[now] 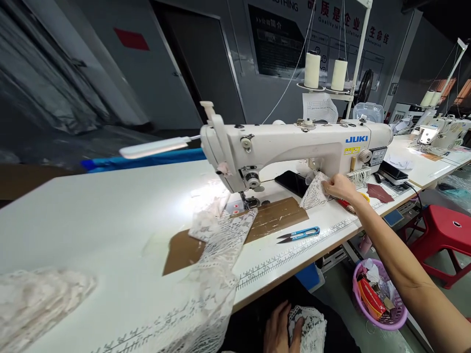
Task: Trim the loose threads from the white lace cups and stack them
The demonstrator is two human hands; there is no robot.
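Observation:
My right hand (341, 189) is closed on a white lace piece (315, 191) beside the base of the sewing machine's arm. My left hand (281, 326) rests low over my lap, its fingers closed on another folded lace piece (313, 329). A long strip of white lace (226, 240) runs from near the presser foot (250, 202) down over the table's front edge. Brown card or tape (277, 220) lies beneath part of that strip. Blue thread snips (299, 235) lie on the table between the strip and my right arm.
The white sewing machine (287, 144) stands across the table (121, 211). A lace pile (40, 304) sits at the left. Behind the machine's needle end lies a black phone (292, 182). A pink basket (399, 318) and red stool (447, 225) stand on the floor at right.

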